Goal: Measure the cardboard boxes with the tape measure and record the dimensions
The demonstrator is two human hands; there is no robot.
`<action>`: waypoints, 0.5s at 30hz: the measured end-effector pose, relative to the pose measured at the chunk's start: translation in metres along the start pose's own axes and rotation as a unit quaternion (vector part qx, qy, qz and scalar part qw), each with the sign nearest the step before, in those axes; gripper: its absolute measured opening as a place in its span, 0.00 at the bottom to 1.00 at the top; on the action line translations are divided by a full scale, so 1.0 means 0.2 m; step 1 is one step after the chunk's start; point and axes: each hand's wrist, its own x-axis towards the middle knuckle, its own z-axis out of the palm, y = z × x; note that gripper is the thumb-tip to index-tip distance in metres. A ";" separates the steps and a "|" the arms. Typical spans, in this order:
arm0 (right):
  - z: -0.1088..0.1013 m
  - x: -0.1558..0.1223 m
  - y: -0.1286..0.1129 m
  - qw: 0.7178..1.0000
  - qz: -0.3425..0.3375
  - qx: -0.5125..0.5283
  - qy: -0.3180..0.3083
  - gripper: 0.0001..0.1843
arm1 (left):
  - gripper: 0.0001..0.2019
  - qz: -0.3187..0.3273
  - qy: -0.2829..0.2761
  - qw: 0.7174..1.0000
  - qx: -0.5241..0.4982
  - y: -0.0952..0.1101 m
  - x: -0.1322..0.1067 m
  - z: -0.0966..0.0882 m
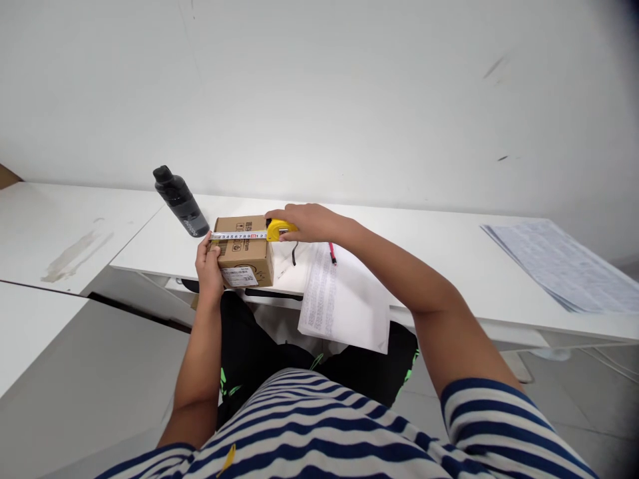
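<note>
A small brown cardboard box (245, 255) with a white label sits at the front edge of the white table (439, 259). My right hand (305, 222) is closed on a yellow tape measure (277, 230) at the box's right top corner. Its white blade (238, 236) is stretched left across the top of the box. My left hand (208, 263) grips the box's left side and pins the blade's end with the thumb.
A dark water bottle (180, 201) stands tilted just behind the box on the left. A printed sheet (344, 299) hangs over the table edge, with a red pen (332, 253) on it. A stack of papers (564, 263) lies far right. Another white table (60, 233) adjoins left.
</note>
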 end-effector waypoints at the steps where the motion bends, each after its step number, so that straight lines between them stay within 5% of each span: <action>1: 0.00 0.00 0.00 1.000 0.001 0.000 0.000 0.31 | 0.29 0.001 0.001 1.000 0.001 0.00 0.00 0.00; 15: -0.02 0.12 -0.10 0.996 -0.047 -0.073 0.026 0.31 | 0.28 -0.042 0.006 0.998 -0.046 0.04 -0.02 0.02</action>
